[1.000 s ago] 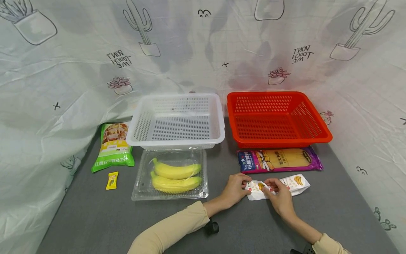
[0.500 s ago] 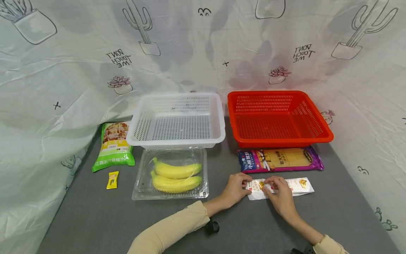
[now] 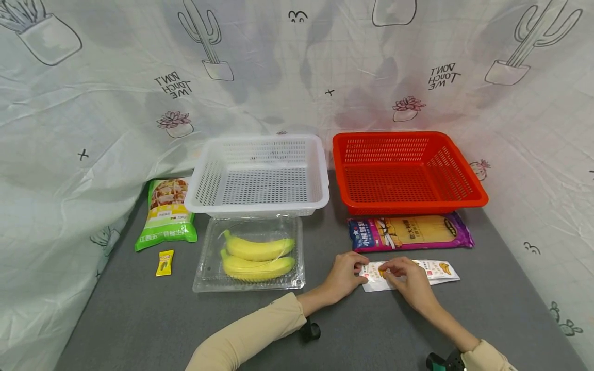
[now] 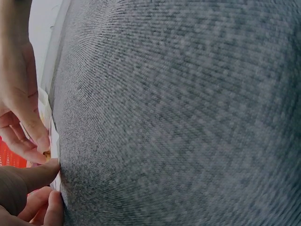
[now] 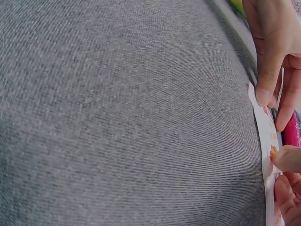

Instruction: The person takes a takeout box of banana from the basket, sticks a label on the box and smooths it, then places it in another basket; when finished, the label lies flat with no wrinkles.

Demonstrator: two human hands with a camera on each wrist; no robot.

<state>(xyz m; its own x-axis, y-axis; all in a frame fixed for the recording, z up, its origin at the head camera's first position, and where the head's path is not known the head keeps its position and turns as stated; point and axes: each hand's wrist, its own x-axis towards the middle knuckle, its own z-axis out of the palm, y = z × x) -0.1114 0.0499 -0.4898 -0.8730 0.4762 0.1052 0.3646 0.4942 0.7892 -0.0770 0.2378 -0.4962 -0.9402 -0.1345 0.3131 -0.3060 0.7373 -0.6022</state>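
White paper strip (image 3: 373,273), printed with bananas, lies in front of me on the grey table (image 3: 139,319), its long axis running nearly straight from left to right. Far off to my left are a green snack bag (image 3: 169,216) and a small yellow sachet (image 3: 164,263); then come the white basket (image 3: 260,209) and, on its near side, a clear plastic box (image 3: 201,278) with two bananas (image 3: 260,269) inside.

Next along is my left hand (image 3: 344,273), its thumb and fingers holding the strip's left end, so the strip extends rightward from those fingertips. My right hand (image 3: 410,281) reaches in from the near right and pinches the strip between thumb and fingers over a banana print, closer to the left end than the right. Past that hand, the far right stretch lies with neither hand on it; my right hand is the nearer one there. Just beyond the strip a purple pasta packet (image 3: 413,232) lies roughly parallel to it, and behind that stands the red basket (image 3: 413,205).
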